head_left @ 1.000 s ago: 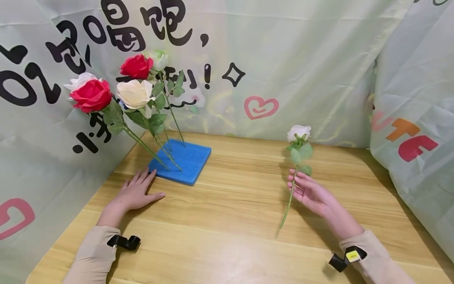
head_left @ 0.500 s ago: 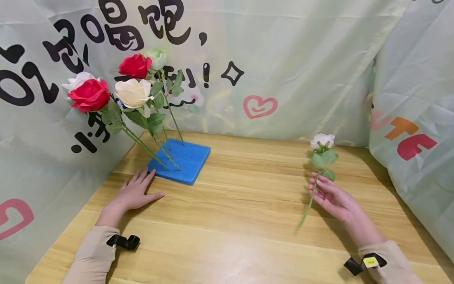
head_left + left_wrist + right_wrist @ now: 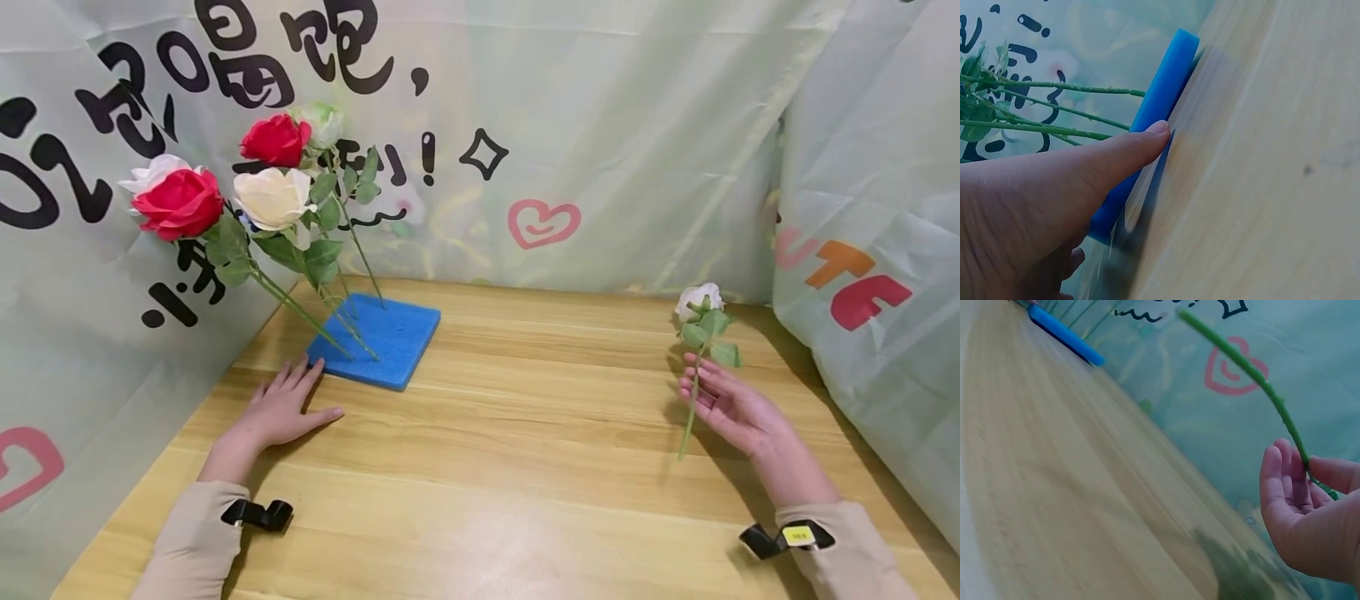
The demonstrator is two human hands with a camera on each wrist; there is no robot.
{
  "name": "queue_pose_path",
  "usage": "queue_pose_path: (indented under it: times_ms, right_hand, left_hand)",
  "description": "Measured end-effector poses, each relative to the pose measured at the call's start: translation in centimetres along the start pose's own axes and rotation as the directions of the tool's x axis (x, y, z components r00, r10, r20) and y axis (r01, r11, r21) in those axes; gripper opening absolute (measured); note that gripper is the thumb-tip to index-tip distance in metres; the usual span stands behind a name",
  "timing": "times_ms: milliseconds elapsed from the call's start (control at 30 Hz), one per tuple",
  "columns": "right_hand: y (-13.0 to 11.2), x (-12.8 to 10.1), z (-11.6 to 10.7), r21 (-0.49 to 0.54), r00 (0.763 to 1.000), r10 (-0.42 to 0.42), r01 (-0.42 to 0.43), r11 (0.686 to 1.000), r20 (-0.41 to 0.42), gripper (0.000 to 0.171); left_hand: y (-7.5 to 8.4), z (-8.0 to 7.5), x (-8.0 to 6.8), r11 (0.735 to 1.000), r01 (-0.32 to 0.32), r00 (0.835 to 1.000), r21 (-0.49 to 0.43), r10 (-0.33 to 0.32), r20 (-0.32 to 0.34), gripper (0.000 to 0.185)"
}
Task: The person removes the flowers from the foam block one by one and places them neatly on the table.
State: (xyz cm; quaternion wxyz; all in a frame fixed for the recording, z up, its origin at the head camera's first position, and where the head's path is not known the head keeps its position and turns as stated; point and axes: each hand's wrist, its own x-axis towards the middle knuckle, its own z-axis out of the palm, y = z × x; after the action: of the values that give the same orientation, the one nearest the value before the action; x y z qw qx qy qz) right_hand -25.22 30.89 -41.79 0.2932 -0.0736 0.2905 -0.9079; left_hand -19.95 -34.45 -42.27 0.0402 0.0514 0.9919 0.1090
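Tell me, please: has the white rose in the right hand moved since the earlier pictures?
Yes. In the head view, the white rose is farther right of the smiling pink heart than before, and slightly lower.

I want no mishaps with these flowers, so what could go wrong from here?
The tall flowers could tip, since their stems stand in only a thin blue pad. That pad might slide if bumped: the left hand has just its fingertips at one edge. The white rose may slip or twist, as the right hand pinches only its slender stalk.
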Motion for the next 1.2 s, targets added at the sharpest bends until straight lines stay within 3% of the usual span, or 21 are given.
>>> queue_pose_path:
  times_ms: [333,600,833,1200]
  right_hand:
    - [-1.8,-0.7,-1.1,0.053,1.000,0.001,0.000,0.999,-0.029,0.045]
    - [-3.4,-1.8,-2.6,0.068,0.999,0.020,-0.022,0.997,0.036,0.051]
    - [-4.5,-2.6,-3.9,-0.005,0.997,0.021,-0.021,1.000,0.075,0.054]
    - [-5.8,-4.1,-5.4,-0.187,0.997,0.054,-0.042,0.982,0.061,0.056]
  left_hand:
    - [-0.3,0.1,-0.1,1.000,0.003,1.000,-0.014,-0.003,0.001,0.100]
    - [-0.4,0.2,-0.1,1.000,-0.001,1.000,-0.028,0.001,0.002,0.101]
    - [-0.6,0.4,0.0,1.000,-0.001,1.000,-0.024,0.001,0.007,0.101]
    - [-0.6,0.5,0.0,1.000,0.002,1.000,-0.019,-0.002,0.010,0.102]
